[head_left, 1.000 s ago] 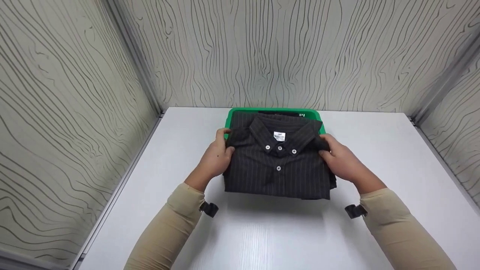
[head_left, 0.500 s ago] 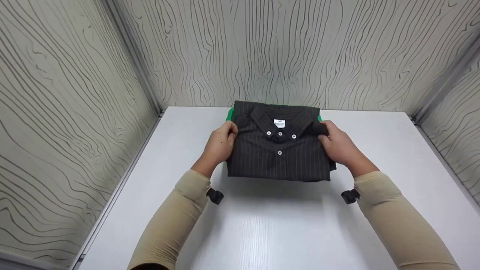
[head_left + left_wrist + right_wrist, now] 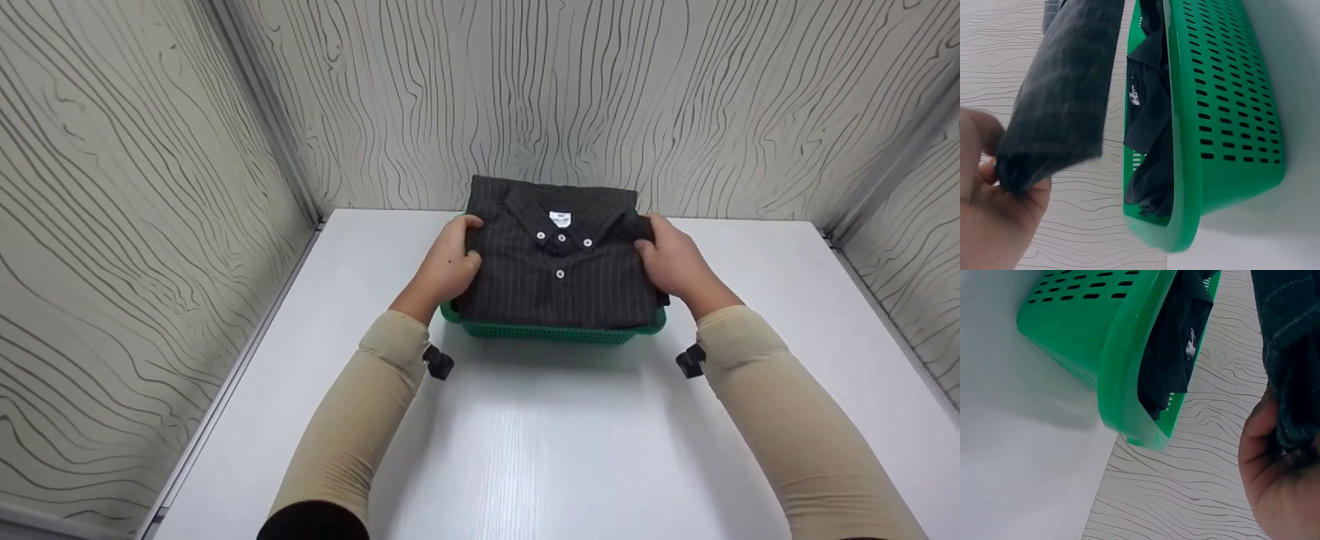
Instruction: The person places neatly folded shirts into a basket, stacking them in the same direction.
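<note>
A folded dark pinstriped shirt [image 3: 555, 292], collar toward the back wall, is held up over a green plastic basket [image 3: 555, 334]. My left hand [image 3: 448, 262] grips its left edge, thumb on top. On the opposite edge my right hand [image 3: 669, 256] pinches the cloth the same way. From the side, in the left wrist view, the shirt [image 3: 1067, 84] hangs apart from the basket rim [image 3: 1182, 140]. Another dark garment [image 3: 1151, 107] with a white label lies inside the basket. The right wrist view shows my right fingers [image 3: 1258, 433] curled under the shirt's edge.
The basket stands on a white table [image 3: 480, 442] close to the wood-patterned back wall [image 3: 480, 97]. A similar panel [image 3: 135, 247] rises along the left side, and another [image 3: 930, 247] stands at the right.
Both hands have carried the folded shirt forward, toward the back wall. The basket's front side now shows below the shirt, while its back rim has become mostly covered.
</note>
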`<control>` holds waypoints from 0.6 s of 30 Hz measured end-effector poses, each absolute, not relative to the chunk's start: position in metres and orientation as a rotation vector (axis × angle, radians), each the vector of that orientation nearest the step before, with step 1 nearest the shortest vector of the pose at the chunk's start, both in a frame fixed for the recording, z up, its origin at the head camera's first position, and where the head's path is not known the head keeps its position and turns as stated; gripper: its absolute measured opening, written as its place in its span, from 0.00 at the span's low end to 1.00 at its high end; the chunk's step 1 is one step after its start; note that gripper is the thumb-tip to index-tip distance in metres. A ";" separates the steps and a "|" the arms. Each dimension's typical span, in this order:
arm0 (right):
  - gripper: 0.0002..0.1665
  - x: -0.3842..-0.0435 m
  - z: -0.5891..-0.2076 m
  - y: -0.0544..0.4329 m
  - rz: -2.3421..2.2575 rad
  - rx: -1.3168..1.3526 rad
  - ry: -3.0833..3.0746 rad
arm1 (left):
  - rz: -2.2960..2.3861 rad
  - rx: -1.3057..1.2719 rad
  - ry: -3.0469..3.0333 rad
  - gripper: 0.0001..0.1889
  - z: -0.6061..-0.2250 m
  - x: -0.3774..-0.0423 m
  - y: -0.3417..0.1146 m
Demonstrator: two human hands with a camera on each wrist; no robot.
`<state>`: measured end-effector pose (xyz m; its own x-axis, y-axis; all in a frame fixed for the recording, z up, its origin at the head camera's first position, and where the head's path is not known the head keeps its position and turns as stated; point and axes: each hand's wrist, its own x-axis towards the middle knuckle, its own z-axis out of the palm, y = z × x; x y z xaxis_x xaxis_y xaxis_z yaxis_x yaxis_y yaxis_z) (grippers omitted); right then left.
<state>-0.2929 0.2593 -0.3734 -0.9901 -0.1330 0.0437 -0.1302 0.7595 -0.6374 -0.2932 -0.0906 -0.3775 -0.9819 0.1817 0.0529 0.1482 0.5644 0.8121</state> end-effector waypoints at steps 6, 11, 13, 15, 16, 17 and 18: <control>0.23 -0.308 -0.371 0.260 -1.038 -0.194 2.987 | 1.303 0.292 2.901 0.22 -0.389 -0.310 -0.081; 0.22 -0.318 -0.372 0.260 -0.979 -0.194 3.059 | 1.186 0.263 2.978 0.21 -0.399 -0.322 -0.074; 0.21 -0.321 -0.374 0.258 -0.972 -0.194 3.068 | 1.160 0.247 2.990 0.21 -0.402 -0.325 -0.072; 0.20 -0.323 -0.378 0.256 -0.970 -0.189 3.061 | 1.144 0.230 2.992 0.21 -0.405 -0.327 -0.072; 0.19 -0.324 -0.381 0.256 -0.965 -0.186 3.056 | 1.136 0.223 2.992 0.21 -0.407 -0.327 -0.072; 0.19 -0.325 -0.384 0.255 -0.965 -0.176 3.047 | 1.125 0.223 2.994 0.21 -0.409 -0.328 -0.072; 0.19 -0.325 -0.386 0.255 -0.967 -0.165 3.037 | 1.115 0.222 2.993 0.21 -0.411 -0.328 -0.072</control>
<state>-0.3250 0.2547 -0.3862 -0.9934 -0.0835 0.0784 -0.1135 0.8112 -0.5737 -0.3279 -0.0716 -0.4106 -0.9885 0.1088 0.1047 0.1508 0.7481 0.6462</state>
